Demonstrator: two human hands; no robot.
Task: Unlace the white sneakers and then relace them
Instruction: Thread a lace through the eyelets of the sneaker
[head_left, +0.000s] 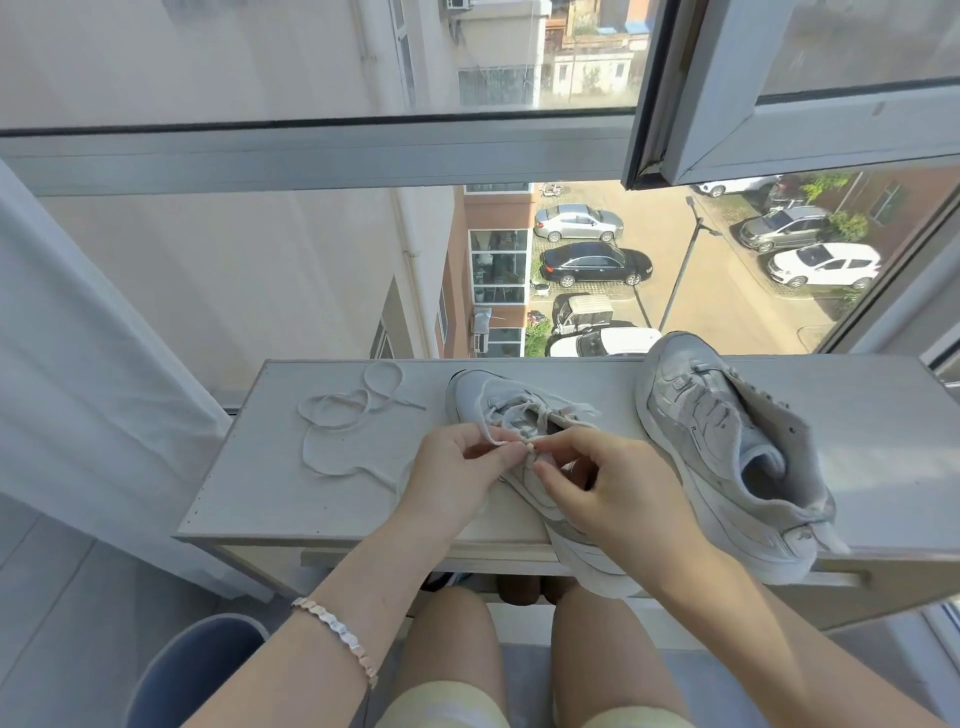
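Pinching with thumb and forefinger, the left hand holds a strand of the lace, and the right hand pinches the same lace just beside it, the fingertips of the two hands almost touching. In the head view they work over the tongue of the middle sneaker, which lies on the white table with its toe at 12 o'clock and its heel over the near edge. At 3 o'clock from it the second sneaker lies tilted, apparently with no lace in it. At 9 o'clock a loose lace sprawls in loops on the table. Whether the held lace is going out or in I cannot tell. It should handle as soft, limp and light, so it will flop and twist. The stiff tip is the best place to hold it for threading, with the shoe steadied near the eyelets. The shoe itself looks light and could slide or tip off the edge.
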